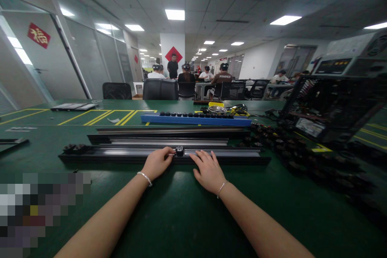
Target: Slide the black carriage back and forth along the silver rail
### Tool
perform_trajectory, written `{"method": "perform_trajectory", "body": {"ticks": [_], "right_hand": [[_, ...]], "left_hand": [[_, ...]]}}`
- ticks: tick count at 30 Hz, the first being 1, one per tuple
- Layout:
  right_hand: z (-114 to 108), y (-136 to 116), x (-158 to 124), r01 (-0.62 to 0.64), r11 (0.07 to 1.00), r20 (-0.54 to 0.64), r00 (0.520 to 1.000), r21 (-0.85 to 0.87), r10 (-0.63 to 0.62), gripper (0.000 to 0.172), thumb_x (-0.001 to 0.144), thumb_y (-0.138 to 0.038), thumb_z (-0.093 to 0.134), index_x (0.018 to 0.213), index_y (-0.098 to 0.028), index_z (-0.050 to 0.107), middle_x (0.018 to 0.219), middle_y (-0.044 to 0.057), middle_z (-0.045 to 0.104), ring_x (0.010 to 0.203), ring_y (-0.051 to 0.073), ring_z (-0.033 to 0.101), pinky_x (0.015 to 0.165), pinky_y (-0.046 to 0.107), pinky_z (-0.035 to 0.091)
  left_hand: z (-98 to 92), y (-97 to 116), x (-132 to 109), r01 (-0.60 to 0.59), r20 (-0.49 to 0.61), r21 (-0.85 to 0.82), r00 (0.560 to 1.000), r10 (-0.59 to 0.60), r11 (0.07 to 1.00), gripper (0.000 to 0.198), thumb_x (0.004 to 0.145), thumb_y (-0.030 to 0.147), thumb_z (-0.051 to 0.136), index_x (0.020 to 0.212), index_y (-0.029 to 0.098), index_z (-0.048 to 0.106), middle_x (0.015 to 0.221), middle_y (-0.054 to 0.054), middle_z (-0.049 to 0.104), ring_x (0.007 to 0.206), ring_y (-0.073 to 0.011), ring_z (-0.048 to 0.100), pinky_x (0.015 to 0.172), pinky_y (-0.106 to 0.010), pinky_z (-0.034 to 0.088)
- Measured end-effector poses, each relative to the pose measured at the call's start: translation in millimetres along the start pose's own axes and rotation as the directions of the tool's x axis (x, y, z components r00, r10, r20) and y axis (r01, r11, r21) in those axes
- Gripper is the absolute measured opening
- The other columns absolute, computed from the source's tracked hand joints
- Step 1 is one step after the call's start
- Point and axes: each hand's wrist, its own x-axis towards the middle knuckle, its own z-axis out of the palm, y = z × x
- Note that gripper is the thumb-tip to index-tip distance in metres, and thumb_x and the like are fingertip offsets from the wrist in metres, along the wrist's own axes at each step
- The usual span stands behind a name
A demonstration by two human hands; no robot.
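Observation:
A long black rail [121, 152] with a shiny silver channel lies across the green table in front of me. A small black block-shaped part [179, 151] sits upright in the channel near its middle. My left hand [156, 164] is at the block's left side, thumb and index finger pinched together. Whatever small thing is between those fingertips is too small to make out. To the right of the block, my right hand [209, 170] rests its fingertips on the rail, fingers apart. More small black parts [74, 148] sit at the rail's left end.
Behind lie another dark rail [169, 132] and a blue strip [193, 119] bearing a row of black parts. Many black parts [302, 149] are heaped at right, beside an open computer case [314, 105]. A flat panel [74, 106] lies far left. Several people sit beyond the table.

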Motion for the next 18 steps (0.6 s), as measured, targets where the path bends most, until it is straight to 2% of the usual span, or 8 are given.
{"method": "perform_trajectory", "body": {"ticks": [5,11,18], "right_hand": [[1.2,-12.7,7.4,-0.013,1.0,0.011,1.0,0.001,0.013,0.049,0.08,-0.031,0.044,0.129,-0.032,0.041,0.134,0.004,0.045,0.125,0.022,0.032,0.106,0.05,0.011],[2.3,-10.3,7.3,-0.01,1.0,0.011,1.0,0.021,0.01,0.05,0.08,-0.028,0.043,0.129,-0.033,0.041,0.133,0.002,0.045,0.125,0.021,0.032,0.107,0.048,0.011],[3.1,-9.9,6.4,-0.005,1.0,0.013,1.0,0.013,0.005,0.052,0.079,-0.027,0.044,0.13,-0.031,0.04,0.133,0.003,0.045,0.125,0.021,0.032,0.107,0.048,0.01]], "left_hand": [[-0.3,2.1,-0.5,-0.071,0.017,-0.017,0.997,0.071,0.997,0.024,0.077,0.028,0.048,0.097,0.027,0.061,0.098,0.001,0.067,0.092,-0.0176,0.059,0.086,-0.032,0.043],[-1.9,2.5,0.3,-0.143,-0.007,-0.002,0.99,0.143,0.99,0.026,0.074,0.024,0.051,0.098,0.026,0.063,0.098,-0.001,0.066,0.098,-0.0196,0.054,0.091,-0.036,0.041],[-1.3,2.8,0.1,-0.159,0.017,-0.006,0.987,0.159,0.987,0.029,0.073,0.023,0.051,0.1,0.025,0.063,0.101,-0.001,0.065,0.099,-0.0203,0.051,0.093,-0.037,0.039]]}}
